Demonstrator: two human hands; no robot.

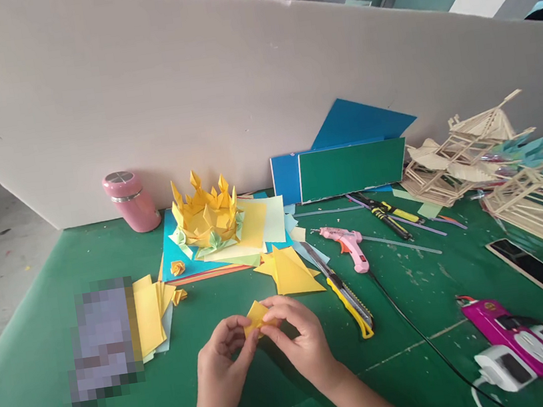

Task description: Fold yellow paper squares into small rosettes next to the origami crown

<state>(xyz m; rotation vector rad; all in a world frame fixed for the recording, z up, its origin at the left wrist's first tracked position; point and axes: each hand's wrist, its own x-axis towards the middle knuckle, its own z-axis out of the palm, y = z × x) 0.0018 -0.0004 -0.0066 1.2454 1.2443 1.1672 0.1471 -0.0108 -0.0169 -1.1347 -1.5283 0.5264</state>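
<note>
A small folded piece of yellow paper (256,314) is held up just above the table between both hands. My left hand (225,356) pinches its left edge between thumb and fingers. On the right edge, my right hand (301,335) grips it with thumb and forefinger. Beyond the hands lie loose yellow paper triangles (294,271). Farther back stands a crown-shaped yellow paper ring (207,216) with pointed tips and green folds at its base. Two small folded yellow paper pieces, one a rosette (178,268), lie to the left of it.
A yellow utility knife (349,304) and a pink glue gun (350,243) with a trailing cord lie to the right. Beyond are a magenta power strip (517,337) and wooden stick models (461,156). A pink flask (132,203) stands by the grey partition (185,94); yellow sheets (148,315) lie left.
</note>
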